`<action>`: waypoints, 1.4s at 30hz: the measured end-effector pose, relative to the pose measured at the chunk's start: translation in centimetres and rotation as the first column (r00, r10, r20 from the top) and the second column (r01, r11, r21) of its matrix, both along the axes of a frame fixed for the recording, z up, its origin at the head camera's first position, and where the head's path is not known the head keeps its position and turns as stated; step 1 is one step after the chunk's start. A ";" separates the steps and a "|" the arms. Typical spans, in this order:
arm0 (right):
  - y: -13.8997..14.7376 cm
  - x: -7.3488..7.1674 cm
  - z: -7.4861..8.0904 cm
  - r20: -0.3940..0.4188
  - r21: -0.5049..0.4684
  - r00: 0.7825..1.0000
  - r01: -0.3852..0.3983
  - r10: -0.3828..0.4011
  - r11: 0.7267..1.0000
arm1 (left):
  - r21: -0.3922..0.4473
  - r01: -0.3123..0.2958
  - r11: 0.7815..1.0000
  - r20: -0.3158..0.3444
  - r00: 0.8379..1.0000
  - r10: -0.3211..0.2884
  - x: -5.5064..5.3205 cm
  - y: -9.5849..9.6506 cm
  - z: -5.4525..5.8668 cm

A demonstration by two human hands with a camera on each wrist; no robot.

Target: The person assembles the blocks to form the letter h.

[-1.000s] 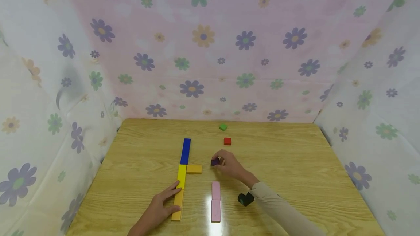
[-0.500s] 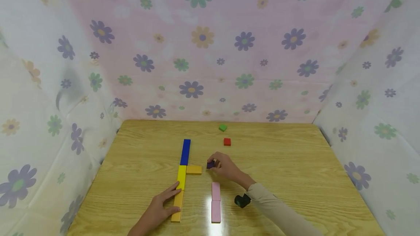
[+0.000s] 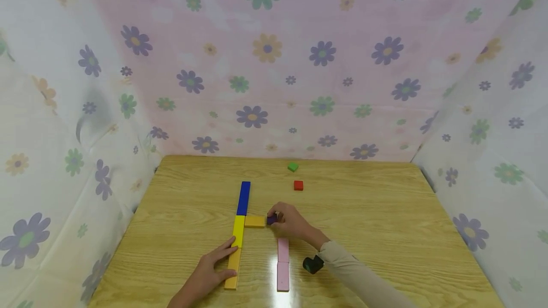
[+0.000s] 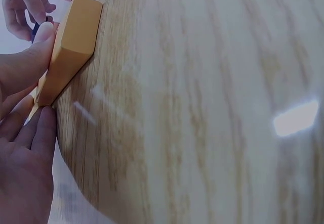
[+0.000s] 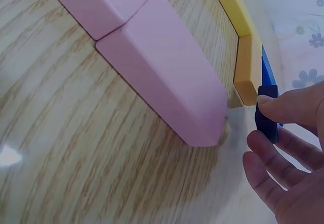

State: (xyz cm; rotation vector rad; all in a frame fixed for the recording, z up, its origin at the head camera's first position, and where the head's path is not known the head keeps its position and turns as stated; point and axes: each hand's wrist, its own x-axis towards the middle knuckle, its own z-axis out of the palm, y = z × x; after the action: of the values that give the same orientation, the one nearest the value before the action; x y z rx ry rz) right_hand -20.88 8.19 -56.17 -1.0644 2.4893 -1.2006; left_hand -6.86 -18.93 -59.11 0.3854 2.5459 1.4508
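Note:
Between thumb and fingertips, my right hand (image 3: 292,222) pinches a small dark purple block (image 5: 267,114). In the head view it sits right at the right end of a short orange block (image 3: 254,222). That block juts right from a row made of a blue block (image 3: 243,198), a yellow block (image 3: 238,232) and a long orange block (image 3: 232,277). My left hand (image 3: 210,272) rests along the row's left side with extended fingers, fingertips at the yellow block and thumb on the long orange one. In the left wrist view the thumb lies against the orange block (image 4: 78,29).
Two pink blocks (image 3: 283,275) lie end to end just below my right hand. A red block (image 3: 298,185) and a green block (image 3: 293,167) lie farther back on the wooden table (image 3: 364,194). Flower-patterned cloth (image 3: 287,108) stands behind and at both sides.
My right hand has moved left and slightly nearer with the dark purple block, bringing it from apart to the short orange block's right end. The left hand keeps its place.

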 end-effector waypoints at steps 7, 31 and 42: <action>-0.3 -0.1 -0.6 0.027 0.015 1.000 0.007 -0.008 1.000 | 0.011 -0.002 1.000 0.008 1.000 0.002 -0.1 -0.1 -0.3; -0.8 -0.1 -1.0 0.053 0.079 0.997 0.050 -0.054 0.996 | 0.020 -0.007 1.000 0.030 1.000 0.006 -0.2 0.0 -0.3; -0.2 -0.6 0.2 0.053 0.090 0.997 0.057 -0.062 0.994 | 0.016 -0.012 1.000 0.032 0.999 0.012 0.0 0.0 -0.1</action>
State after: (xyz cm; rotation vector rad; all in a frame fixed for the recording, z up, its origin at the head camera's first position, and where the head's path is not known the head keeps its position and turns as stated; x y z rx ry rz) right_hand -21.49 7.98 -55.94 -0.9288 2.5225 -1.1080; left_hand -6.91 -18.97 -59.21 0.3475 2.5178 1.4707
